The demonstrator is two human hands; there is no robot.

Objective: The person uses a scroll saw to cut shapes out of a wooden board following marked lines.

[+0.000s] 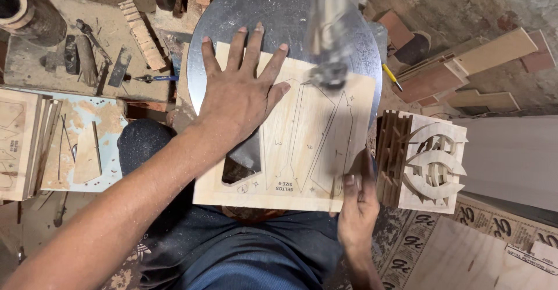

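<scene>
Your left hand [241, 95] lies flat and spread wide on the wooden board [290, 144], all five fingers extended, pressing it down onto the round metal saw table [279, 11]. Your right hand [357, 205] grips the board's near right corner, fingers closed over its edge; motion blur hides the exact finger positions. The board rests on the saw table with its near edge overhanging toward your lap. The saw head [328, 72], blurred, meets the board near its far right part, beside the tips of the drawn outlines. Judged from the board, the cutting is at an early-to-middle stage: one shape is already cut out, leaving one dark opening [241, 165] at the near left, partly under your wrist, while two long pointed outlines [314, 144] remain pencilled on the surface and appear uncut or only just begun. One finished fretwork piece [427, 165] with curved openings stands just right of the board. On the left counter [35, 69] lies one stack of thin wooden panels [20, 144], one light blue template sheet [87, 144] and several small hand tools, too cluttered to count. At the far right, several wood offcuts [465, 69] lean together, and one yellow pencil [392, 77] lies beside the saw table.
</scene>
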